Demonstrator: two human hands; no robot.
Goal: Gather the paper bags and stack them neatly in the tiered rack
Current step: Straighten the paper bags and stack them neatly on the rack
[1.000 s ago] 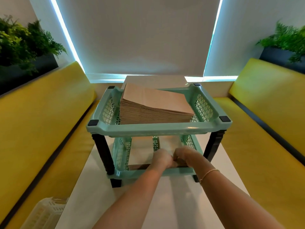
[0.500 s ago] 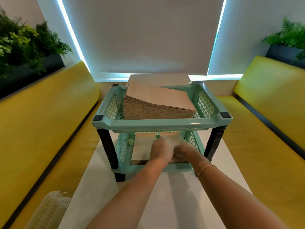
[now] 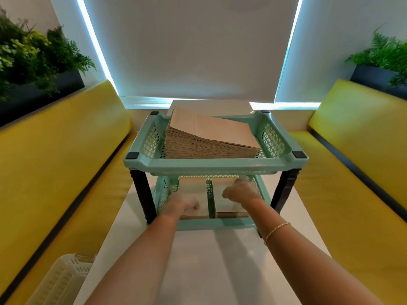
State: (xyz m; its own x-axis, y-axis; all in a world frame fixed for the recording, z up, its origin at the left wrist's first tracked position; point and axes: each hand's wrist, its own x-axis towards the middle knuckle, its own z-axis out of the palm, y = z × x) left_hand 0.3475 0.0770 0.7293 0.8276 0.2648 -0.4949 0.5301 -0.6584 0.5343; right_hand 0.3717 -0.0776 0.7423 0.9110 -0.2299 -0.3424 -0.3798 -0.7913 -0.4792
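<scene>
Fingers blurred; we cannot tell our grip. Left hand (image 3: pixel 184 204) and right hand (image 3: pixel 240 191) sit on bags (image 3: pixel 229 205) in rack (image 3: pixel 211 167) lower tier.

Both hands are smeared by motion inside the lower tier of the rack (image 3: pixel 220 167), so I cannot tell how the fingers of the left hand (image 3: pixel 181 204) or the right hand (image 3: pixel 241 191) lie, nor whether either grips anything. The upper tray's front rim hides the far part of the lower bags (image 3: pixel 229 208). At seven o'clock a pale crate (image 3: pixel 59 280) is cut off by the bottom edge. At nine o'clock the plants (image 3: pixel 33 56) run past the left edge.
</scene>
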